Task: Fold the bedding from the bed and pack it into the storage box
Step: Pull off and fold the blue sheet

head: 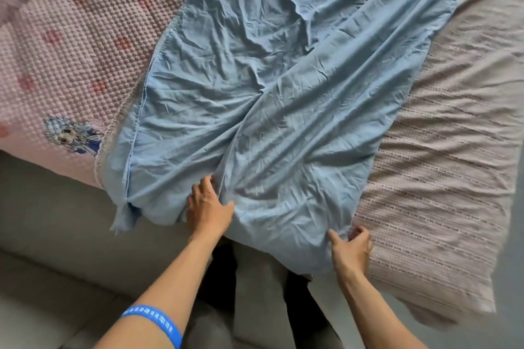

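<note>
**Folding the sheet, near end in hand**

Lying down the middle of the frame, the blue sheet [255,88] is still long and creased. Left hand [208,207] bunches its lower edge; right hand [351,249] pinches the lower-right corner. Next, probably carry this end toward the top. No box in view.

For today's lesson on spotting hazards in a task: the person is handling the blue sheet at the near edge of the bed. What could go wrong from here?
1. The blue sheet is heavily creased, so folding now may trap wrinkles and give a bulky bundle.
2. Its near-left corner hangs off the bed edge; it could slide down.
3. The left hand and right hand grip near the pink textured cover, which might get dragged along.
</note>
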